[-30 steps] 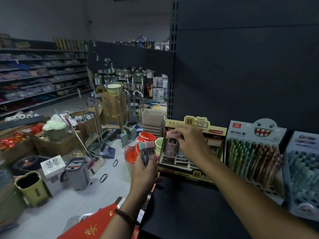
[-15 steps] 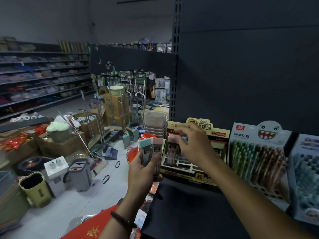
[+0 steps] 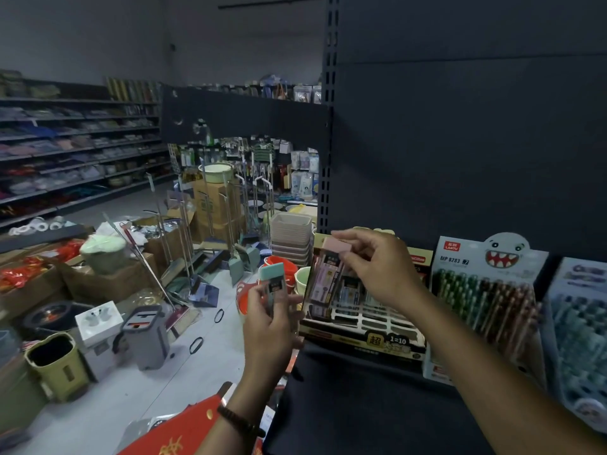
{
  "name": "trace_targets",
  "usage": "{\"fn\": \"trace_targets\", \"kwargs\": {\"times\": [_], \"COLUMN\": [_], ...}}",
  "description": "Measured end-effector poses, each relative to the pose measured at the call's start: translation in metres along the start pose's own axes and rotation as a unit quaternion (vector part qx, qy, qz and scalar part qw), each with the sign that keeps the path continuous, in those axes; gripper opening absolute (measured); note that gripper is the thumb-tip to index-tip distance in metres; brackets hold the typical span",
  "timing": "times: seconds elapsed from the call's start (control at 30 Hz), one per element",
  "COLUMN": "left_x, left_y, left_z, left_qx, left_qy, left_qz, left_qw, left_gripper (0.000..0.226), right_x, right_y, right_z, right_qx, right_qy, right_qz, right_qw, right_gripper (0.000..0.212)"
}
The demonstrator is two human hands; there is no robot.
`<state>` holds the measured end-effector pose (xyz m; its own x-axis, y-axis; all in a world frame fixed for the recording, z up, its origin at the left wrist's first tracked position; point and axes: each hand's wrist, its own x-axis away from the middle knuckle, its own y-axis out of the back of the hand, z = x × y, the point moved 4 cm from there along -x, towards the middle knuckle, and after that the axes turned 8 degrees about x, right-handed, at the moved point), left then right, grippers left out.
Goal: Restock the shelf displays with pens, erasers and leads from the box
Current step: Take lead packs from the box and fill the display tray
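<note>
Three card displays stand side by side on a dark shelf (image 3: pixel 361 408): a lead display (image 3: pixel 368 323), a monster-faced pen display (image 3: pixel 486 290) and a bluish display (image 3: pixel 578 323) at the right edge; mop buckets (image 3: pixel 144 339) and cartons (image 3: pixel 213 205) crowd the aisle floor to the left. Right hand (image 3: pixel 377 267), held before the lead display and hiding its header, pinches one pink-capped lead case (image 3: pixel 328 274) near its top over the leftmost slots; left hand (image 3: pixel 269 326), upright just beside, grips one green-capped lead case (image 3: pixel 274 284)

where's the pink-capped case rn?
Head view, centre: the right hand pinches the pink-capped case over the lead display's left end, beside the teal-capped case in the left hand.
</note>
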<state>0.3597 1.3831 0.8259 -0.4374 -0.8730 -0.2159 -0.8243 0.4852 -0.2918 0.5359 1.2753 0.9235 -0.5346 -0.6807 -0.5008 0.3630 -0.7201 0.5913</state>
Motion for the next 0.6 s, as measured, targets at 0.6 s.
{"fn": "trace_targets", "kwargs": {"times": [0.6], "left_x": [-0.003], "left_y": [-0.001], "left_z": [0.023], "left_qx": [-0.029], "left_qy": [0.029], "left_qz": [0.039], "left_qw": [0.998], "left_gripper": [0.011], "right_x": [0.013], "right_y": [-0.041], "right_z": [0.001], "right_qx": [0.203], "right_qy": [0.057], "right_qz": [-0.014], "right_qw": [0.977], "right_gripper": [0.035]}}
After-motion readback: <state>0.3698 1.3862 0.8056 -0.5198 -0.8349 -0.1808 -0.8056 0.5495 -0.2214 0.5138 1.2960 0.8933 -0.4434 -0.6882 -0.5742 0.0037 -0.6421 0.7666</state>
